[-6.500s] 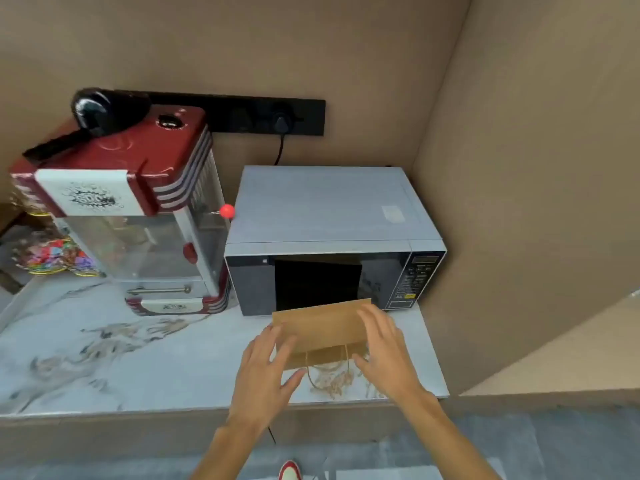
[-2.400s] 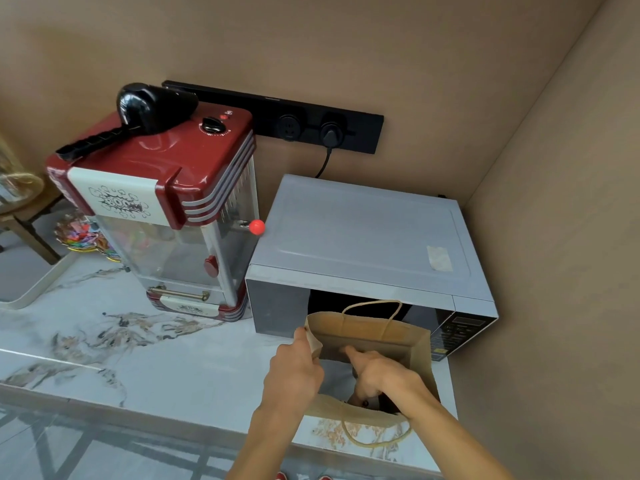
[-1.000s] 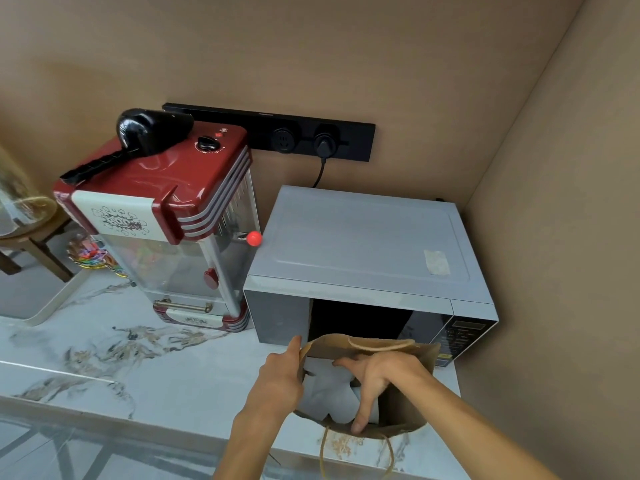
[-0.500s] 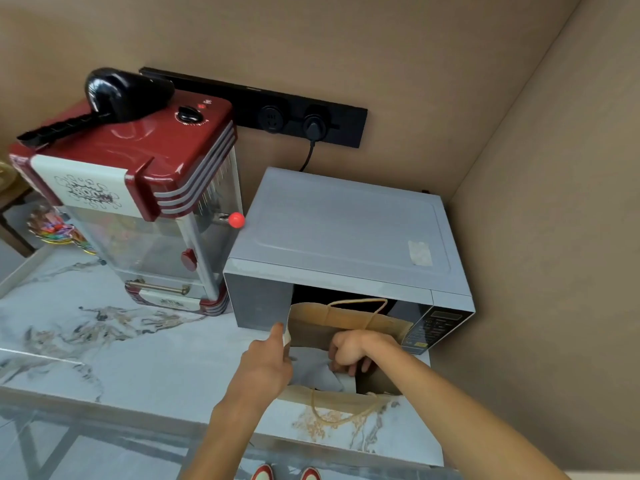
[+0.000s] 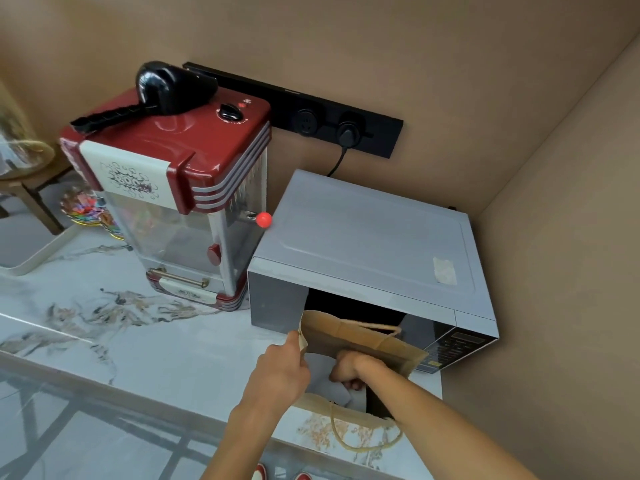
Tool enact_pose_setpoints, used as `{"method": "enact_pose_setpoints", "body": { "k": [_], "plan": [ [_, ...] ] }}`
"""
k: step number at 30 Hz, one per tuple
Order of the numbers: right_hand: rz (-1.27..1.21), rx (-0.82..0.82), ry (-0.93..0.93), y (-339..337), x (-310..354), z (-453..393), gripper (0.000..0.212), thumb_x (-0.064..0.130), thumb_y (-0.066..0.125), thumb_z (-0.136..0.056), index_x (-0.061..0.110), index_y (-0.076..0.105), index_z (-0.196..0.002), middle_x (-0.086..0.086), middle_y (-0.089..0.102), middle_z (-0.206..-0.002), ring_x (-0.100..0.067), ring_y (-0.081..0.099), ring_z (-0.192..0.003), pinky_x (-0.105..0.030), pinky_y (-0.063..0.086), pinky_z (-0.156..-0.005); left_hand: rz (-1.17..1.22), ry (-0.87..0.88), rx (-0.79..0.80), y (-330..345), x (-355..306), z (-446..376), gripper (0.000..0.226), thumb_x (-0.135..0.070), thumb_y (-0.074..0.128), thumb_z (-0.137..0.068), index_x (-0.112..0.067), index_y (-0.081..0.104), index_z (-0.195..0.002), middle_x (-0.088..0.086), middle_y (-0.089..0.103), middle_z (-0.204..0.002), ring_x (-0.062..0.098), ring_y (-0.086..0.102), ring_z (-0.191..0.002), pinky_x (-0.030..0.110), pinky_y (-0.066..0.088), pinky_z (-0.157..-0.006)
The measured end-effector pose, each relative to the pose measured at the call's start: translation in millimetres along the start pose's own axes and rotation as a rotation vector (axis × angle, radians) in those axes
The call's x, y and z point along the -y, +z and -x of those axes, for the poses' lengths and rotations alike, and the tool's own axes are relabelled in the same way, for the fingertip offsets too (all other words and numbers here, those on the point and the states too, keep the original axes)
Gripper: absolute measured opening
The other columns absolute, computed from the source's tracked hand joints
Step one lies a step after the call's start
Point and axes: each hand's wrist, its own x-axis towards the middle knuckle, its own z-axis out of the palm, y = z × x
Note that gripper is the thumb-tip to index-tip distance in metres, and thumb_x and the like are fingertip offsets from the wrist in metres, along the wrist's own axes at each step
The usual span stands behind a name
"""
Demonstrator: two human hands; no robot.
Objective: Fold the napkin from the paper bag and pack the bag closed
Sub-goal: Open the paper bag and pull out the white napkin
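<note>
A brown paper bag with twine handles stands open on the marble counter, right in front of the microwave. My left hand pinches the bag's left rim and holds the mouth wide. My right hand reaches down inside the bag, its fingers curled shut on a white napkin that lies crumpled within. The napkin's lower part is hidden by the bag's near wall.
A silver microwave stands directly behind the bag, against a brown wall on the right. A red popcorn machine stands to its left. The marble counter spreads out to the left, and its front edge is close below the bag.
The bag went from flat and folded to standing open. My right hand went into it and closed on the napkin. In the last half second the hands barely moved.
</note>
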Motion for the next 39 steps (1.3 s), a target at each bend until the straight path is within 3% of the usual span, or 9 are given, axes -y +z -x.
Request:
{"method": "enact_pose_setpoints", "body": {
  "k": [9, 11, 13, 15, 20, 26, 31, 35, 39],
  "plan": [
    [-0.068, -0.106, -0.067, 4, -6, 2, 0.025, 0.017, 0.054, -0.092, 0.017, 0.046, -0.068, -0.006, 0.048, -0.059, -0.018, 0.044, -0.046, -0.025, 0.038, -0.048, 0.024, -0.014, -0.022, -4, -1, 7, 0.044, -0.025, 0.038, -0.1, -0.026, 0.031, -0.143, 0.009, 0.067, -0.096, 0.03, 0.065, -0.088, 0.041, 0.054, -0.075],
    [-0.018, -0.161, -0.089, 5, -5, 10, 0.009, 0.022, 0.056, -0.089, 0.016, 0.056, -0.082, -0.007, 0.058, -0.075, -0.021, 0.055, -0.062, -0.029, 0.044, -0.059, 0.013, -0.011, -0.024, -5, -2, 8, 0.044, -0.026, 0.038, -0.1, -0.026, 0.03, -0.143, 0.009, 0.069, -0.1, 0.03, 0.066, -0.09, 0.042, 0.056, -0.078],
    [0.01, -0.221, -0.128, 5, -6, 19, 0.019, 0.029, 0.057, -0.087, 0.017, 0.06, -0.101, -0.005, 0.061, -0.095, -0.023, 0.059, -0.081, -0.03, 0.046, -0.067, 0.005, -0.009, -0.017, -6, -4, 9, 0.043, -0.027, 0.037, -0.1, -0.026, 0.03, -0.143, 0.009, 0.069, -0.102, 0.031, 0.067, -0.092, 0.045, 0.057, -0.082],
    [0.002, -0.247, -0.178, 3, -8, 32, 0.016, 0.034, 0.058, -0.086, 0.022, 0.059, -0.096, -0.003, 0.06, -0.099, -0.022, 0.058, -0.085, -0.03, 0.047, -0.07, 0.003, -0.012, -0.015, -7, -5, 9, 0.044, -0.029, 0.038, -0.1, -0.027, 0.029, -0.143, 0.009, 0.069, -0.105, 0.031, 0.066, -0.095, 0.045, 0.057, -0.084],
    [-0.156, -0.308, -0.321, -4, -22, 69, 0.033, 0.028, 0.061, -0.091, 0.02, 0.054, -0.06, 0.001, 0.054, -0.062, -0.013, 0.05, -0.055, -0.024, 0.041, -0.057, -0.017, -0.041, 0.002, -6, -10, 9, 0.049, -0.036, 0.04, -0.102, -0.029, 0.024, -0.148, 0.007, 0.066, -0.125, 0.026, 0.066, -0.107, 0.038, 0.054, -0.087],
    [-0.377, -0.444, -0.482, -8, -39, 120, 0.03, 0.038, 0.063, -0.093, 0.032, 0.057, -0.064, 0.021, 0.054, -0.049, 0.007, 0.047, -0.045, -0.011, 0.035, -0.049, -0.004, -0.035, 0.038, -9, -12, 8, 0.043, -0.041, 0.042, -0.101, -0.028, 0.033, -0.141, 0.005, 0.068, -0.115, 0.025, 0.066, -0.1, 0.038, 0.055, -0.085],
    [-0.572, -0.53, -0.558, -14, -52, 152, 0.032, 0.033, 0.065, -0.092, 0.034, 0.057, -0.061, 0.018, 0.059, -0.064, 0.002, 0.054, -0.064, -0.015, 0.04, -0.062, 0.117, 0.0, 0.035, -15, -19, 10, 0.036, -0.034, 0.045, -0.1, -0.024, 0.041, -0.134, 0.006, 0.07, -0.1, 0.027, 0.066, -0.091, 0.046, 0.057, -0.085],
    [-0.785, -0.512, -0.644, -18, -66, 183, 0.034, 0.021, 0.065, -0.094, 0.027, 0.056, -0.062, 0.017, 0.055, -0.065, -0.001, 0.055, -0.067, -0.014, 0.041, -0.069, 0.153, -0.011, 0.042, -21, -23, 13, 0.041, -0.035, 0.046, -0.101, -0.026, 0.038, -0.14, 0.0, 0.065, -0.121, 0.022, 0.065, -0.1, 0.039, 0.056, -0.092],
    [-1.091, -0.506, -0.743, -21, -79, 213, 0.029, 0.007, 0.064, -0.092, 0.013, 0.061, -0.064, 0.002, 0.075, -0.103, -0.02, 0.068, -0.093, -0.033, 0.046, -0.082, 0.171, 0.035, -0.033, -32, -30, 18, 0.041, -0.034, 0.048, -0.101, -0.027, 0.041, -0.141, -0.002, 0.061, -0.13, 0.018, 0.062, -0.107, 0.029, 0.053, -0.091]
  ]
}}
